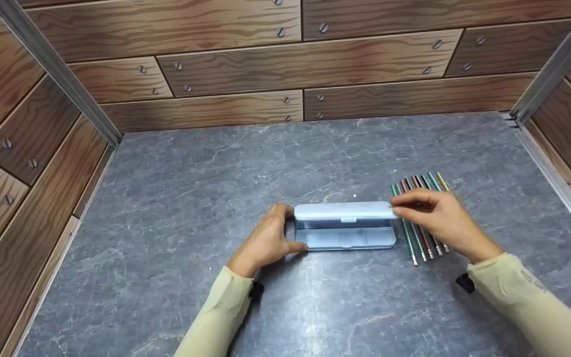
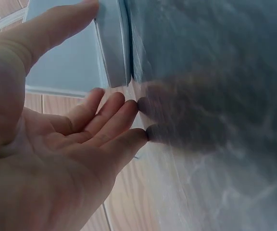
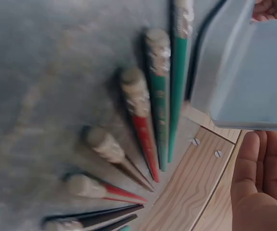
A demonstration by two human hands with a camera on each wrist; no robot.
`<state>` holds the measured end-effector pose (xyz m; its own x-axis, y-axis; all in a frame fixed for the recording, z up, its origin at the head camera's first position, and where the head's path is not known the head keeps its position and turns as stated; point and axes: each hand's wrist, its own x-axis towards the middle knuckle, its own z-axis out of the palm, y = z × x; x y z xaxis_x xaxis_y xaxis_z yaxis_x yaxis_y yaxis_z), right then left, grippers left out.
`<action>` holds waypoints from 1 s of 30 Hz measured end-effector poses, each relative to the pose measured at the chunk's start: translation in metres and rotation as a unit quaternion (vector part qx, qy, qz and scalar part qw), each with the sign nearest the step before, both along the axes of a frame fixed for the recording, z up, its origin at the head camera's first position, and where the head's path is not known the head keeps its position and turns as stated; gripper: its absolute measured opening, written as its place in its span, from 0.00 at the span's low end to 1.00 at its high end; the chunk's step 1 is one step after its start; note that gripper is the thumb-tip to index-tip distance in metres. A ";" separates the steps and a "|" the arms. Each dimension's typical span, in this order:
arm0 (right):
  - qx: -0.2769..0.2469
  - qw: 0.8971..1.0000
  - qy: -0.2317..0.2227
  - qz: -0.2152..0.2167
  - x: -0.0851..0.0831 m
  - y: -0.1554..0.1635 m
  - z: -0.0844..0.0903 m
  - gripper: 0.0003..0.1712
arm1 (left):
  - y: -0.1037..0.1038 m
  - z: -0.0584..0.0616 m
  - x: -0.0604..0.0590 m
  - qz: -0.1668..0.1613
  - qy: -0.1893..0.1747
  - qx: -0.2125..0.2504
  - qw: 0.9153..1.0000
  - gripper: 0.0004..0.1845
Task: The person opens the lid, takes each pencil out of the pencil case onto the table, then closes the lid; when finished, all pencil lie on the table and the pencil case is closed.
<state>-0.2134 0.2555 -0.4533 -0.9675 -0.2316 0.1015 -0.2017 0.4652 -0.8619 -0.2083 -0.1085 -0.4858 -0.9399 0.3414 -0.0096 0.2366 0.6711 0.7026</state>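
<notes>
A light-blue pencil case (image 1: 345, 238) lies on the table with its lid (image 1: 342, 210) partly raised; its inside, with a divider toward the right, looks bare. My left hand (image 1: 268, 238) holds the case's left end, thumb at the front corner and fingers at the back. In the left wrist view the thumb lies on the case's edge (image 2: 113, 48). My right hand (image 1: 436, 215) pinches the right end of the lid between thumb and fingers. Its fingertips meet the lid's rim in the right wrist view. Several pencils (image 1: 417, 243) lie side by side under and beside this hand.
The pencils' eraser ends point toward me, close to the case's right side. Grey marbled tabletop (image 1: 191, 198) spreads around everything. Wood-patterned walls (image 1: 236, 64) with metal corner posts (image 1: 62, 74) stand at the back and both sides.
</notes>
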 end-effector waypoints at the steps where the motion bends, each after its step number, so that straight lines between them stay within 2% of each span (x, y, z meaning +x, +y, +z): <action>1: 0.003 1.000 0.001 0.004 0.001 0.000 -0.002 0.17 | 0.000 -0.001 0.000 0.001 0.002 0.003 1.000 0.42; 7: 0.033 0.999 0.016 0.011 0.007 -0.004 -0.011 0.15 | -0.001 -0.004 0.001 0.005 -0.005 0.017 1.000 0.44; 12: 0.096 0.993 0.071 0.000 0.012 -0.012 -0.017 0.12 | -0.002 0.000 0.004 0.002 -0.009 0.004 1.000 0.43; 15: 0.120 0.987 0.102 -0.010 0.014 -0.016 -0.019 0.11 | -0.001 0.005 0.004 0.002 0.005 0.008 1.000 0.38; 18: 0.124 0.985 0.121 -0.010 0.015 -0.019 -0.020 0.12 | 0.001 0.010 0.004 -0.006 0.035 0.047 0.998 0.29; 23: 0.129 0.984 0.124 0.017 0.015 -0.025 -0.021 0.19 | 0.008 0.008 0.001 -0.032 0.066 0.118 0.990 0.19; 30: 0.167 0.979 0.109 0.033 0.014 -0.027 -0.019 0.23 | 0.017 0.004 0.000 -0.037 0.044 0.128 0.990 0.19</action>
<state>-0.1998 0.2283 -0.4721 -0.9135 -0.3477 0.2113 -0.4023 0.6942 -0.5968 -0.2085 -0.0918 -0.4817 -0.9053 0.3907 0.1665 0.3460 0.4512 0.8226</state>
